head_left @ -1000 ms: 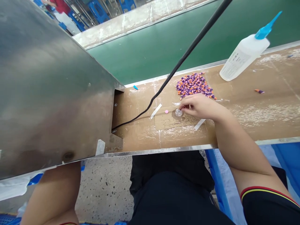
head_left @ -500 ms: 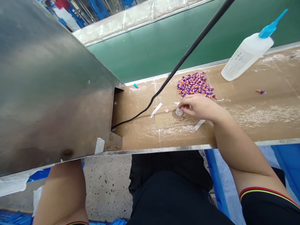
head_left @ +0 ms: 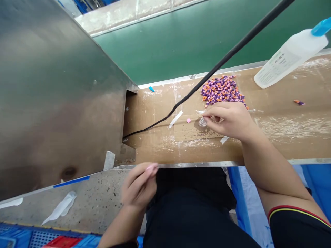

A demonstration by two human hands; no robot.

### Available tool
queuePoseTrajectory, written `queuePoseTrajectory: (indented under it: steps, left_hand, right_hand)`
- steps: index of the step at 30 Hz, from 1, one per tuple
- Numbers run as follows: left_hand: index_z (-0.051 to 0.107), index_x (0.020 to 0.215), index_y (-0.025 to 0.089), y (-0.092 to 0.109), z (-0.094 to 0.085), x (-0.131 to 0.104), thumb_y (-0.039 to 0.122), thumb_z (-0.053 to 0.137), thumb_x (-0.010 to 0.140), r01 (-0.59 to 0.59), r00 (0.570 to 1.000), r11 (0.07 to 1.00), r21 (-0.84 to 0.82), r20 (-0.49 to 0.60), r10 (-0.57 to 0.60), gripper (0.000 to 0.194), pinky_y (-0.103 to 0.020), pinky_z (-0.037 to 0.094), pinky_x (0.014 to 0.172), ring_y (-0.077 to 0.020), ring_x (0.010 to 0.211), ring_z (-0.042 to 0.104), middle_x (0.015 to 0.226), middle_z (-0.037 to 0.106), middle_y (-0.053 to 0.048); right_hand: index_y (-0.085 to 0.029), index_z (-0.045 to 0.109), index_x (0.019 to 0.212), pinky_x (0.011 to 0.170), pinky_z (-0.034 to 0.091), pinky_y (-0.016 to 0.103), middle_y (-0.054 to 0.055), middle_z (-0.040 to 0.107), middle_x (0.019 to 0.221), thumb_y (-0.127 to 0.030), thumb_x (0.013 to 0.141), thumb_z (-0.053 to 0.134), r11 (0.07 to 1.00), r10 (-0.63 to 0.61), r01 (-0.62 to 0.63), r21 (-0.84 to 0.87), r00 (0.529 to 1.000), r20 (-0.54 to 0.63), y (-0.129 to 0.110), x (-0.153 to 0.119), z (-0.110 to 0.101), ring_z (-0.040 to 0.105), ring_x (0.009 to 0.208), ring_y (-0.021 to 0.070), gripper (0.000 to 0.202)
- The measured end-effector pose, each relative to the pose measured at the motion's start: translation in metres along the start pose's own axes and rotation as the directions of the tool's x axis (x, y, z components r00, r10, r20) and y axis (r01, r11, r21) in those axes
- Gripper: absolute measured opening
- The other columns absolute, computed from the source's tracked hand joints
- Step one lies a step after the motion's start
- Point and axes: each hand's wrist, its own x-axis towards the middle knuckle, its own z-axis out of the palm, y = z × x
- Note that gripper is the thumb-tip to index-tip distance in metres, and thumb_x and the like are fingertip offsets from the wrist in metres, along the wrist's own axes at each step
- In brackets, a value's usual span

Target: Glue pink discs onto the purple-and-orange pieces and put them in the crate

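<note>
My left hand is closed in a pinch above the table's front edge, on a small pink piece whose kind I cannot make out. My right hand rests over the cardboard, thumb and forefinger pinched at the rim of a small clear round dish. What those fingertips hold, if anything, is hidden. Just behind that hand lies a pile of small purple, orange and pink pieces. A flat pink disc lies left of the dish.
A large metal housing stands at left. From it a black cable rises across the view. A white squeeze bottle with a blue nozzle stands at right. Near it lies one loose piece. Behind runs a green belt.
My left hand has come up from under the metal housing into view, pinching the pink piece. My right hand stays at the clear dish. The view has shifted slightly.
</note>
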Motion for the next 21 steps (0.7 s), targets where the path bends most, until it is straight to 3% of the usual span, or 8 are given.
queuePoseTrajectory:
  steps: [2,3,4,6,9,12,16,21]
  left_hand:
    - [0.081,0.120,0.032,0.002,0.037,0.003,0.010,0.077,0.098,-0.033,0.999,0.982,-0.183,0.007,0.035,0.031,-0.029,0.070,0.070,-0.0172,0.079,0.081,0.098,0.083,-0.002]
    - [0.083,0.113,0.029,0.004,0.055,0.011,0.012,0.076,0.099,0.044,0.998,0.934,-0.354,0.054,-0.027,0.022,-0.028,0.070,0.070,-0.0159,0.075,0.080,0.095,0.083,-0.002]
    - [0.083,0.104,0.025,0.006,0.071,0.021,0.019,0.077,0.102,0.196,0.980,0.852,-0.485,0.127,-0.154,0.009,-0.028,0.071,0.072,-0.0161,0.074,0.080,0.090,0.083,-0.003]
    - [0.082,0.097,0.020,0.011,0.099,0.047,0.035,0.086,0.097,0.472,0.878,0.608,-0.639,0.279,-0.389,0.016,-0.027,0.072,0.071,-0.0181,0.074,0.082,0.086,0.083,-0.005]
    - [0.081,0.103,0.019,0.013,0.127,0.078,0.048,0.099,0.080,0.617,0.763,0.348,-0.706,0.429,-0.483,0.042,-0.030,0.073,0.078,-0.0223,0.083,0.084,0.090,0.084,-0.007]
    - [0.083,0.100,0.016,0.004,0.144,0.090,0.057,0.101,0.074,0.662,0.716,0.270,-0.699,0.484,-0.503,0.052,-0.034,0.073,0.089,-0.0244,0.090,0.085,0.097,0.085,-0.011]
    - [0.086,0.101,0.017,-0.010,0.158,0.085,0.063,0.100,0.072,0.690,0.674,0.208,-0.693,0.511,-0.534,0.056,-0.037,0.073,0.092,-0.0259,0.094,0.085,0.099,0.085,-0.012]
    - [0.088,0.098,0.020,-0.012,0.163,0.078,0.056,0.100,0.077,0.653,0.699,0.193,-0.732,0.485,-0.526,0.044,-0.035,0.072,0.095,-0.0231,0.095,0.084,0.104,0.085,-0.010]
  right_hand:
    - [-0.028,0.078,0.088,0.061,0.056,0.034,0.001,0.077,0.077,-0.027,0.094,0.068,0.995,-0.097,0.098,0.024,0.995,-0.014,0.003,0.001,0.003,0.070,0.069,0.0189,0.012]
    - [-0.028,0.078,0.088,0.059,0.055,0.032,0.000,0.077,0.078,-0.024,0.093,0.070,0.989,-0.136,0.140,0.044,0.987,-0.088,0.004,0.002,0.006,0.070,0.067,0.0177,0.010]
    - [-0.027,0.077,0.090,0.058,0.055,0.031,-0.001,0.077,0.079,-0.021,0.092,0.071,0.982,-0.162,0.177,0.067,0.970,-0.184,0.005,0.003,0.009,0.068,0.065,0.0165,0.009]
    - [-0.027,0.076,0.092,0.053,0.051,0.029,-0.001,0.077,0.081,-0.015,0.091,0.072,0.970,-0.159,0.213,0.113,0.917,-0.365,0.006,0.003,0.015,0.066,0.061,0.0148,0.013]
    - [-0.027,0.073,0.093,0.052,0.051,0.031,0.000,0.076,0.081,-0.015,0.091,0.069,0.968,-0.064,0.176,0.179,0.862,-0.503,0.003,0.003,0.022,0.066,0.062,0.0161,0.013]
    - [-0.026,0.072,0.095,0.055,0.055,0.032,0.000,0.075,0.080,-0.016,0.094,0.066,0.949,0.006,0.149,0.277,0.871,-0.491,-0.001,0.001,0.028,0.070,0.064,0.0177,0.012]
    - [-0.026,0.072,0.097,0.059,0.056,0.032,0.000,0.077,0.082,-0.014,0.095,0.066,0.951,-0.029,0.157,0.265,0.902,-0.431,-0.008,0.000,0.033,0.070,0.065,0.0169,0.014]
    - [-0.026,0.073,0.098,0.060,0.058,0.031,-0.001,0.080,0.085,-0.012,0.096,0.064,0.974,-0.041,0.130,0.185,0.907,-0.420,-0.014,0.000,0.039,0.072,0.068,0.0164,0.016]
